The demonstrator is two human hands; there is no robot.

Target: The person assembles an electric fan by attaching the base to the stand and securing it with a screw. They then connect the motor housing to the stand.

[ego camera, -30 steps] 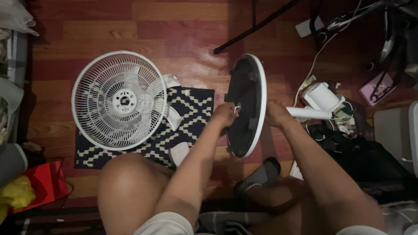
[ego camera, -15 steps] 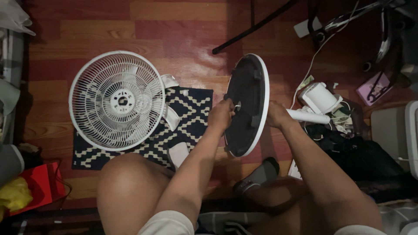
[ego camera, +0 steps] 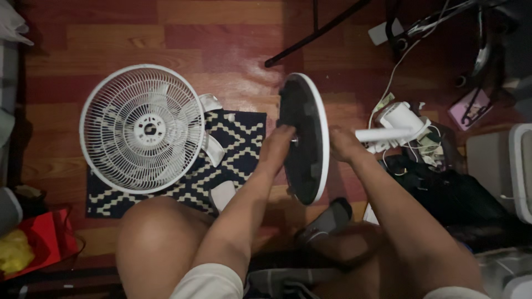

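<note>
Left hand (ego camera: pixel 279 143): fingertips are bunched and pinched on a small metal fastener at the hub of the round fan base with white rim and dark underside (ego camera: pixel 302 138). Right hand (ego camera: pixel 342 145): wrapped round the white plastic pole (ego camera: pixel 382 134) just behind the base; finger detail is hidden, so spread cannot be told.

The base is held on edge above the floor, centre of scene, dark face turned left. The pole's long axis runs left-right, ending at the white cylindrical motor housing (ego camera: pixel 400 118) on the right.

A white wire fan grille with blades (ego camera: pixel 142 128) is laid flat at left, partly on a navy and cream zigzag-patterned rug (ego camera: pixel 233 138). A pink flat rectangular packet (ego camera: pixel 470 108) is seen far right; a red bag (ego camera: pixel 47 238) near left.

Surface: reddish wood plank floor (ego camera: pixel 166 33), dimly lit, cluttered.
</note>
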